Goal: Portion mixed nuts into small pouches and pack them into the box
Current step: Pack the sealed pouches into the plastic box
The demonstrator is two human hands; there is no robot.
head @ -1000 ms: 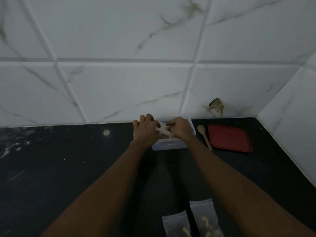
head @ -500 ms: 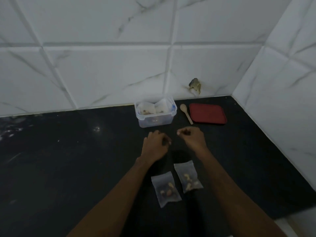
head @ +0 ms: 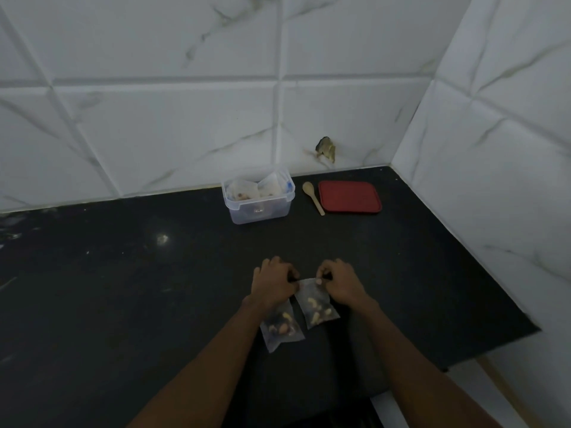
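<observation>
Two small clear pouches of mixed nuts lie on the black counter in front of me. My left hand [head: 273,284] and my right hand [head: 338,282] both pinch the top edge of the right pouch [head: 316,305]. The left pouch [head: 281,330] lies just beside it, its top partly hidden under my left wrist. Farther back, against the wall, stands a clear plastic box [head: 258,208] with filled pouches [head: 256,190] standing inside.
A wooden spoon [head: 312,196] and a red lid [head: 349,197] lie right of the box. White tiled walls close the back and right side. The black counter [head: 123,273] ends in an edge at the lower right.
My hands left the box and pulled back toward me. They were shut and apart above the pouches half a second ago; now they grip the right pouch's top.
</observation>
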